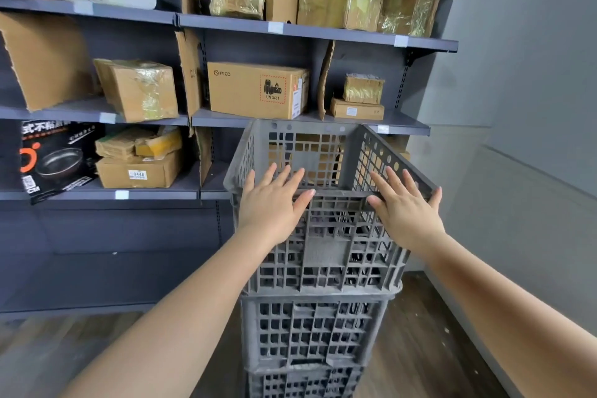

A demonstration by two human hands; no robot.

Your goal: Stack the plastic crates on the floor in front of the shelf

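Three grey plastic lattice crates stand stacked in front of the shelf. The top crate (326, 255) sits on the middle crate (313, 329), which rests on the bottom crate (303, 381). My left hand (273, 203) lies flat with fingers spread on the near rim of the top crate, toward its left corner. My right hand (405, 207) lies flat with fingers spread on the same rim, toward the right corner. Neither hand curls around anything. The top crate is empty inside.
A dark metal shelf (310, 32) stands right behind the stack, loaded with cardboard boxes such as a PICO box (255, 89). A grey wall (533, 107) rises to the right. Wooden floor (416, 326) shows on both sides of the stack.
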